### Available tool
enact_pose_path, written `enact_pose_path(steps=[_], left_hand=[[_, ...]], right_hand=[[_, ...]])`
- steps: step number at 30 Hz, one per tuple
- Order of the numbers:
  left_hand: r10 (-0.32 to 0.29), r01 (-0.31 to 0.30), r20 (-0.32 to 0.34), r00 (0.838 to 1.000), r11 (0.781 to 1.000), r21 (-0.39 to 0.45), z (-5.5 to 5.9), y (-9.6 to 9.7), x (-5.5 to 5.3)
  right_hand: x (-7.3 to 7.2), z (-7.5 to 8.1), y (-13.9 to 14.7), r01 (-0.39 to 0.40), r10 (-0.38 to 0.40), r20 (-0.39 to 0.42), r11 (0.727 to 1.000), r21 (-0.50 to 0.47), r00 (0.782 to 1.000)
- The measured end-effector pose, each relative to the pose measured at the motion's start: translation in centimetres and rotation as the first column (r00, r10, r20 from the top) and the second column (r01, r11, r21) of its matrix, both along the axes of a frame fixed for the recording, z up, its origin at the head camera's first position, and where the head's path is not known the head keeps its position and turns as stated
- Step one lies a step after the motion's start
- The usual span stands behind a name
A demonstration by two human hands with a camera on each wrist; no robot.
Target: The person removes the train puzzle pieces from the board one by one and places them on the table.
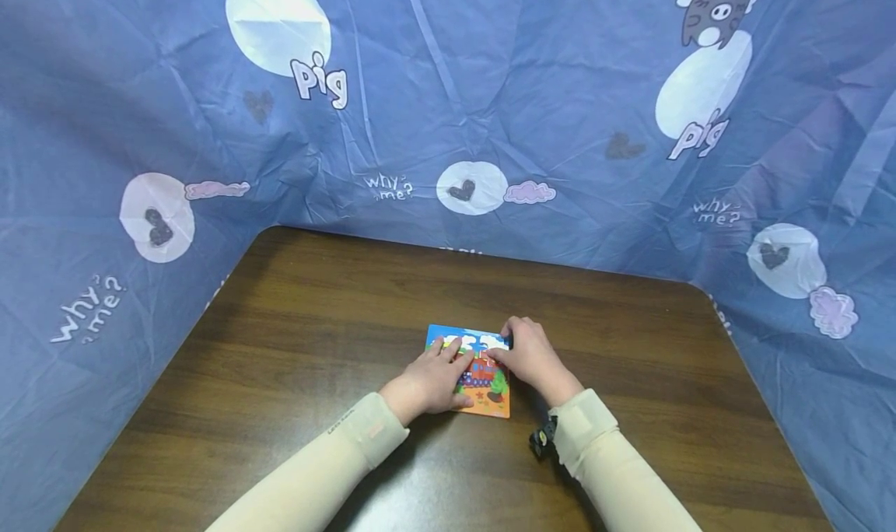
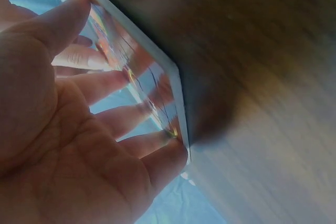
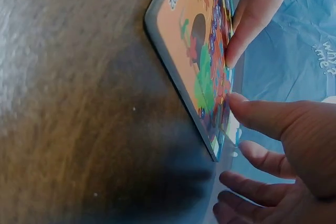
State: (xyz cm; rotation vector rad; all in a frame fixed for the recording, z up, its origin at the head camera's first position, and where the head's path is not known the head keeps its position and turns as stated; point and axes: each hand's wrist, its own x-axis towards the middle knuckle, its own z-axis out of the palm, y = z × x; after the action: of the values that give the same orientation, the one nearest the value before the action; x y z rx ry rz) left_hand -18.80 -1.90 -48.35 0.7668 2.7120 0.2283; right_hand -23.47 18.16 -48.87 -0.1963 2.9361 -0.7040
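A square picture jigsaw puzzle (image 1: 486,404) with a blue sky, a red vehicle and orange ground lies on the table. My left hand (image 1: 430,380) rests on its left part with the fingers spread straight, fingertips touching the picture. In the left wrist view the thumb (image 2: 71,17) lies at the board's near edge. At the upper right corner, my right hand (image 1: 533,357) pinches a puzzle piece (image 3: 229,137) between thumb and index finger. That piece stands tilted up from the board in the right wrist view; the other right fingers curl loosely beyond the edge.
The brown wooden table (image 1: 336,306) has rounded far corners. A blue cloth (image 1: 420,112) printed with pigs, hearts and words hangs behind it and along both sides. A small black device (image 1: 542,439) sits at the right wrist, by the cream sleeve (image 1: 595,431).
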Motion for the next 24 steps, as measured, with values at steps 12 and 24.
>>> enact_pose_path(steps=[12, 24], left_hand=[[-0.008, 0.008, -0.017, 1.000, 1.000, 0.003, 0.15, 0.05, 0.11], [-0.004, 0.004, -0.009, 1.000, 1.000, 0.026, -0.03, 0.07, 0.04]], right_hand=[[0.04, -0.03, 0.25, 0.051, -0.055, -0.015, 0.983, -0.176, 0.998], [0.00, -0.02, 0.88, 0.059, -0.057, 0.015, 0.960, -0.275, 0.998]])
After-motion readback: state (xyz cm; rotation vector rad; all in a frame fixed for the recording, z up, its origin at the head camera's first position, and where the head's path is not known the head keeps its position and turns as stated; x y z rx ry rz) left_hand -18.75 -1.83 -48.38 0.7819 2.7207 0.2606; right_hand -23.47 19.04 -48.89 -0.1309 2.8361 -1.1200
